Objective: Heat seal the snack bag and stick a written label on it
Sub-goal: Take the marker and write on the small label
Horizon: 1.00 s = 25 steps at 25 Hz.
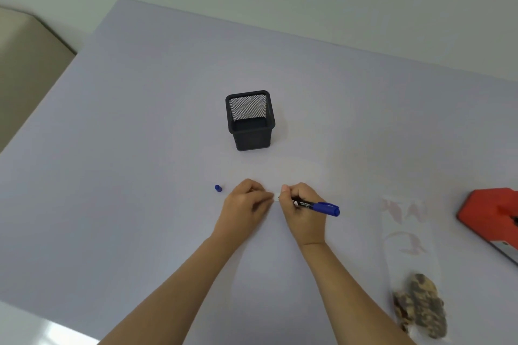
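1. Table (pixel 140 148): pale lilac, with broad bare room to the left and beyond the hands. Far and left edges well apart from the work; near edge close under the forearms.
2. Snack bag (pixel 412 260): lying flat just right of the right forearm, well apart from the label, filled end toward the near edge. Sealed or not, cannot tell. Likely trouble: swept toward that edge by a swinging right elbow.
3. Heat sealer (pixel 493 216): red, at far right beside the bag, partly cut off by the frame. Little spare room on that side for reaching.
4. Mesh holder (pixel 249 120): upright beyond the hands and apart from them. Only at risk from a careless forward reach.
5. Right hand (pixel 302 213): fingers wrapped round the marker, tip end down at the label.
6. Left hand (pixel 246 204): fingers curled, holding the label by its left end. Risk: slackened hold, then a skidding label and crooked writing.
7. Marker (pixel 319 206): blue, uncapped at the writing end. Wet ink easily smeared by a dragging palm, or stray marks left on the table.
8. Label (pixel 276 194): small, white, mostly hidden between the two hands. Prone to curling or sticking to fingers.
9. Cap (pixel 218 188): blue, loose, left of the left hand. Could roll if nudged.
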Available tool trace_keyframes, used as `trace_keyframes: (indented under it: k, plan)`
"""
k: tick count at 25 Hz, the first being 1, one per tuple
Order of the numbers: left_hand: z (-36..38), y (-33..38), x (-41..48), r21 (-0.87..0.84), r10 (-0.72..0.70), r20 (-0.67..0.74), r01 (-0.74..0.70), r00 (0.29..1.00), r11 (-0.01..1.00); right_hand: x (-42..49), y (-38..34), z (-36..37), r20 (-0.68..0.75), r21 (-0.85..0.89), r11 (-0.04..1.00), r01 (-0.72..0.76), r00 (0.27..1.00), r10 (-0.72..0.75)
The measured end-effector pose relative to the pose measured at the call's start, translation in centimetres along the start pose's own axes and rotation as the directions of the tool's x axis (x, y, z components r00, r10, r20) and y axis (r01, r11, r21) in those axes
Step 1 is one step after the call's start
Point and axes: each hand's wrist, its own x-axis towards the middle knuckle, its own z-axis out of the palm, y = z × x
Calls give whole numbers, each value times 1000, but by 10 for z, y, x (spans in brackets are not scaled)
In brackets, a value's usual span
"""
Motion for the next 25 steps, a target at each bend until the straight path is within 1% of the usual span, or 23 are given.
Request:
trace_keyframes:
  k: [3, 4, 6, 8, 10, 12, 14, 18, 22, 25]
  plan:
    - [-4, -8, -11, 158, 151, 101, -166, 983, 973, -1, 1, 3, -6, -24, 1000, 15, 1000, -16]
    - [-4, -10, -14, 200, 171, 121, -192, 978, 961, -2, 2, 3, -7, -35, 999, 38, 999, -39]
    - [-4, -11, -14, 225, 177, 133, -204, 975, 953, -4, 2, 3, 10, -42, 997, 65, 998, -64]
    - [-3, -9, -13, 214, 163, 140, -191, 977, 958, -5, 1, 3, 12, -57, 995, 81, 997, -81]
    - [-3, -7, -11, 166, 125, 132, -146, 983, 975, -4, 0, 3, -2, -73, 994, 81, 997, -81]
    - [-4, -7, -9, 73, 76, 84, -82, 994, 994, -4, 0, 3, -41, -90, 992, 88, 995, -92]
    - [-5, -7, -8, 15, 56, 33, -57, 998, 998, -4, 1, 4, -90, -85, 993, 85, 992, -93]
    - [-4, -2, 2, 33, 54, 70, -56, 996, 998, -2, 1, 4, -124, -81, 995, 57, 990, -67]
    - [4, 0, 3, 78, 21, 14, -22, 1000, 997, -3, 0, 4, -67, -63, 996, 56, 996, -61]
    - [8, 0, 0, 54, -29, -16, 29, 999, 998, -3, -1, 4, -30, -78, 996, 37, 999, -40]
